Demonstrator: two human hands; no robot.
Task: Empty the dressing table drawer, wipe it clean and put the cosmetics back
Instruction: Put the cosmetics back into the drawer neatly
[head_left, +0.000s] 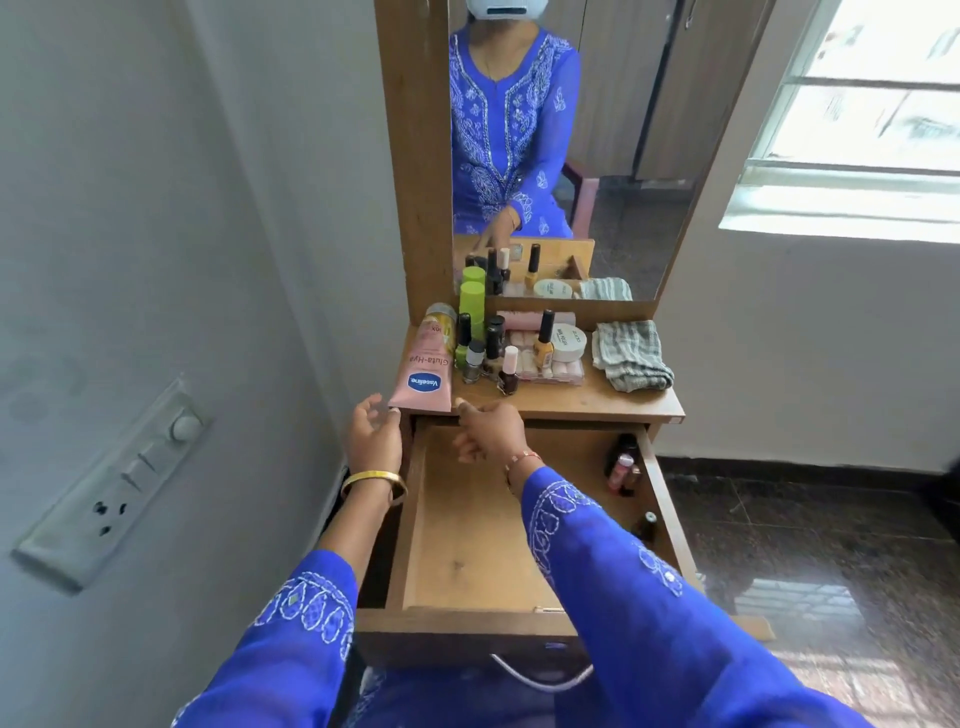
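Pink tube (423, 366) on worktop (597, 400), long axis toward 1 o'clock, left hand (371, 434) and right hand (488, 428) loosely spread, empty, drawer (467, 540) pulled out.

Pink tube (423, 369) with blue oval logo; lime-green bottles (471, 312); grey-white striped cloth (630, 354); mustard polish bottle (544, 349) (black cap); blue sleeves (639, 587), white embroidery; gold bangle (374, 484).

Open wooden drawer (467, 545) at 6 o'clock, small bottles (621, 470) in its right corner, both hands (371, 441) (488, 431) open near pink lotion tube (423, 366) at 12 o'clock, folded cloth (631, 353) at 1 o'clock
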